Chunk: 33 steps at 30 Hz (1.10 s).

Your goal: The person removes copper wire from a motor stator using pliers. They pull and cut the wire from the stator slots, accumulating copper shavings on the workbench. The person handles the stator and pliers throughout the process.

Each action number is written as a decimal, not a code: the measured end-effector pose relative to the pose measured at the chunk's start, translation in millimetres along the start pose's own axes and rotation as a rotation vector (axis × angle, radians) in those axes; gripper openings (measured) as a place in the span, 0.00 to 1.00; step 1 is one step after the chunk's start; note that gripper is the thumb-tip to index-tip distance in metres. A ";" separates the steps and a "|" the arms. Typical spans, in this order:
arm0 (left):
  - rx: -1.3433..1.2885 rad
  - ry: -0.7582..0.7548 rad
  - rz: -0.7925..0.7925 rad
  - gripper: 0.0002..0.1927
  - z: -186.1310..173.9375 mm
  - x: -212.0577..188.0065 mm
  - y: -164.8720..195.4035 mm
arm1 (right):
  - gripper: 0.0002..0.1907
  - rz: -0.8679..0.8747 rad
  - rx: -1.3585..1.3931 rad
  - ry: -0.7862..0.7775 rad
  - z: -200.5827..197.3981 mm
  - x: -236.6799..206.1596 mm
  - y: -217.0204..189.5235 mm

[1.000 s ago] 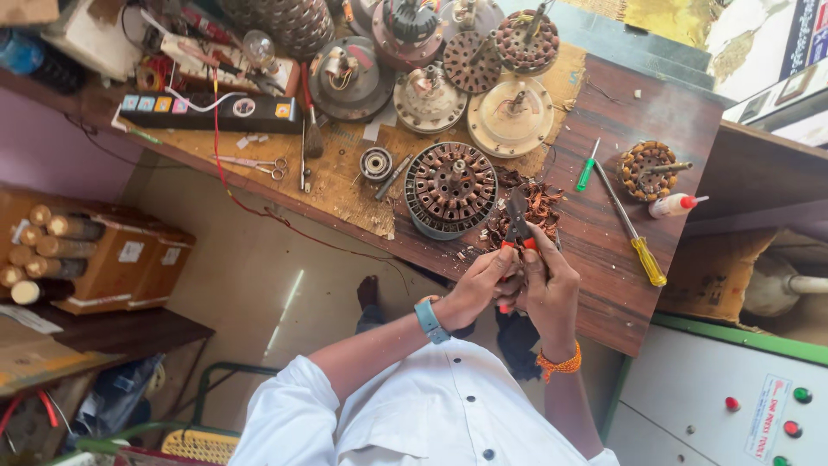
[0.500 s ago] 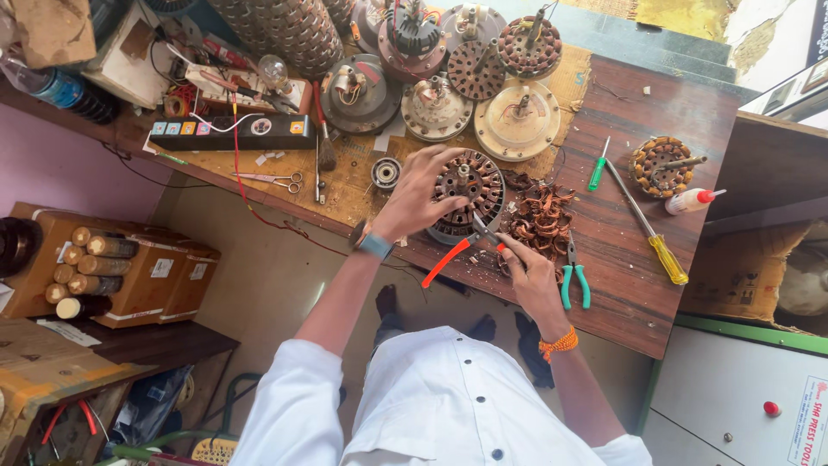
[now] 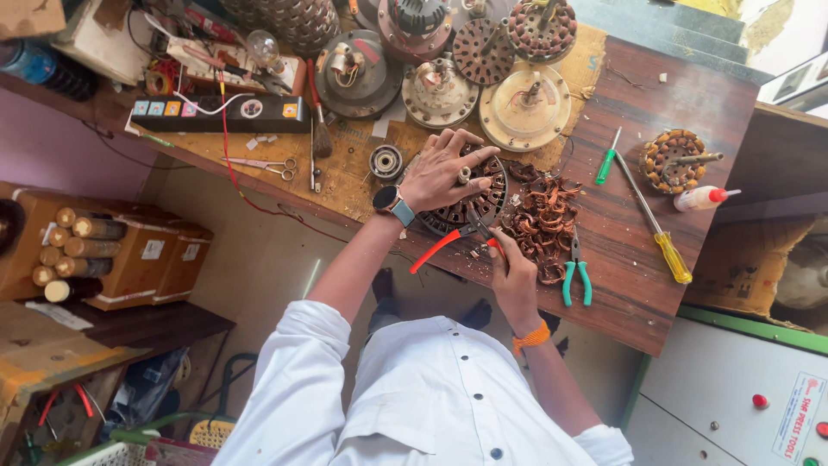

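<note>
Stator (image 3: 483,200) half hidden under splayed left hand (image 3: 440,168); right hand (image 3: 511,269) grasps red-handled pliers (image 3: 453,242).

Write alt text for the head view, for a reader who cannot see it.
Seen from above, a person in a white shirt presses the left hand on a round motor core while the right hand works red-handled pliers at its edge. Beside it on the wooden workbench lie a heap of copper wire, green-handled pliers and a yellow-handled screwdriver.
</note>
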<state>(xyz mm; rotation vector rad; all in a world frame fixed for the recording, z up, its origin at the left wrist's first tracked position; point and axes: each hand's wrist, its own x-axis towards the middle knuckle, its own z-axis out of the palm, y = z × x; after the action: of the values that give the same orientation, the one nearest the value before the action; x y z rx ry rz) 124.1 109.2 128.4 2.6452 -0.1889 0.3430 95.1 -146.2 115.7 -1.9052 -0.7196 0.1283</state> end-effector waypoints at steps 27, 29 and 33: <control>-0.292 -0.159 -0.618 0.13 31.1 -150.9 146.3 | 0.28 0.798 0.727 -0.334 2.8 9.1 -5.2; -0.237 -0.216 -0.644 0.14 18.3 -148.2 147.5 | 0.32 1.103 1.093 -0.721 -0.7 17.4 -0.1; -0.312 -0.298 -0.726 0.18 -21.9 -143.8 150.7 | 0.25 1.038 1.300 -0.724 6.9 15.1 10.7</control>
<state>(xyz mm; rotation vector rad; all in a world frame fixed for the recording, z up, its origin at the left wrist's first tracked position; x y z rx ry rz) -47.0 -3.1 172.8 2.2483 0.5684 -0.2984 109.1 -135.5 106.8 -0.7117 0.0890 1.5626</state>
